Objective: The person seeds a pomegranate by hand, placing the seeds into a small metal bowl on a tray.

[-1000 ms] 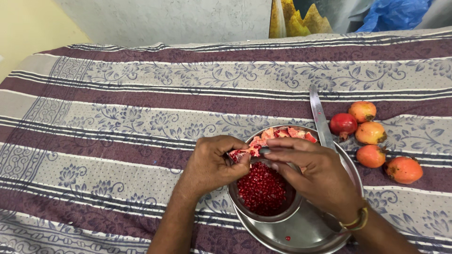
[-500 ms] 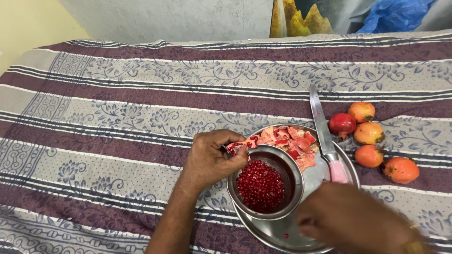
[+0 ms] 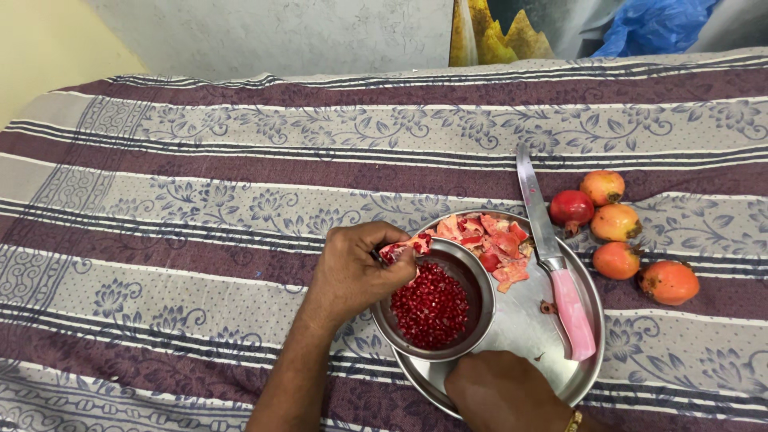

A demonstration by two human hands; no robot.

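- A pomegranate piece (image 3: 405, 247) is pinched in the fingers (image 3: 390, 242) of the left hand (image 3: 356, 268), which are curled tight around it.
- The piece is held just over the near-left rim of the bowl (image 3: 480, 282).
- The right hand (image 3: 504, 392) is seen low in the view, at the front edge of the plate (image 3: 524, 328). Its fingers are folded under, so it cannot be told if anything is held in them.
- The bowl is filled partway with red seeds (image 3: 430, 306), and it is set on the left part of the plate.
- Empty peels (image 3: 492, 244) are heaped on the plate, just behind the bowl.
- A knife (image 3: 548, 252) with a pink handle is laid across the right side of the plate, with its blade pointed away over the cloth (image 3: 200, 208).
- Four whole fruits (image 3: 620, 228) are placed on the cloth, just right of the plate.
- The step in hand looks like seeds being picked out of the piece into the bowl.
- For the next move, the piece should be kept over the bowl and the seeds pushed loose gently, so none are dropped on the cloth. The right hand is likely needed back at the piece to help.
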